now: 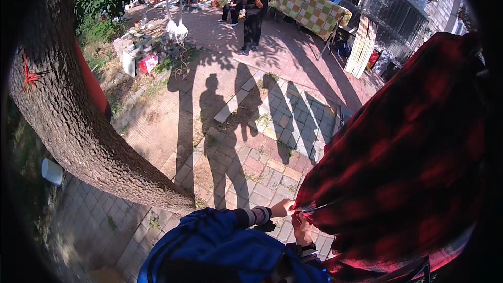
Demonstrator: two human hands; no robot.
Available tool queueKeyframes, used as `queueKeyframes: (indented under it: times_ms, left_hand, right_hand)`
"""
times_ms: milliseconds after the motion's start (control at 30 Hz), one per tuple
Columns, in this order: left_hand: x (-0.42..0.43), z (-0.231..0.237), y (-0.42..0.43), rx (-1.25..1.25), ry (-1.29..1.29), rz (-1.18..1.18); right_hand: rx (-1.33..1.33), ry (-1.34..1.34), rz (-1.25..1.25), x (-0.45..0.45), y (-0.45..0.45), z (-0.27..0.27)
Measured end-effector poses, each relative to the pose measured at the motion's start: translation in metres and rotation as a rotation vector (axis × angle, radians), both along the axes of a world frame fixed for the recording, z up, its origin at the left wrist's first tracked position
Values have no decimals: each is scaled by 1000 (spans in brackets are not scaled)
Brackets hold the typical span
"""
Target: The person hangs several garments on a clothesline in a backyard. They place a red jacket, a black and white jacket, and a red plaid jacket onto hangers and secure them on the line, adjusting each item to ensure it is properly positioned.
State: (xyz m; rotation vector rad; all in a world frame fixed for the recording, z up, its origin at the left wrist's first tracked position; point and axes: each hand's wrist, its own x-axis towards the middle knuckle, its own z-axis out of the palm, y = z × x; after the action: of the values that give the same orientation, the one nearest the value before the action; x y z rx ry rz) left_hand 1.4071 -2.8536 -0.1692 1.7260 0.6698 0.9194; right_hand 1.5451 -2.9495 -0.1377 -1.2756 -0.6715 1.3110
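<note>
A large red and black plaid garment [377, 181] fills the right side of the view, hanging in folds. My left hand [282, 208] reaches in from a blue sleeve with a striped cuff and pinches the near edge of the cloth. Just below it, my right hand [302, 231] has its fingertips closed on the same edge, with a dark band at its wrist. A thin pale line runs into the fabric from between the two hands. What holds the garment up is hidden.
A thick tree trunk [90, 125] leans along the left, with a red cord [29, 74] tied round it. A white bucket [52, 171] stands behind. Two people [257, 11] are near a table under a checked cloth [306, 10]; wooden slats [360, 47] lean beside it. Stacked bricks [133, 43] lie farther left.
</note>
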Motion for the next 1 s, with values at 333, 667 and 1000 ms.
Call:
queueKeyframes:
  times_ms: [333, 667, 1000]
  left_hand:
    - [28, -14, 18, 99, 205, -170]
    - [40, -22, 16, 93, 417, -24]
    - [48, 1, 22, 103, 297, -244]
  right_hand:
    - [-134, 196, -102, 7, 8, 28]
    - [141, 187, -207, 21, 14, 144]
    - [454, 90, -378, 41, 18, 340]
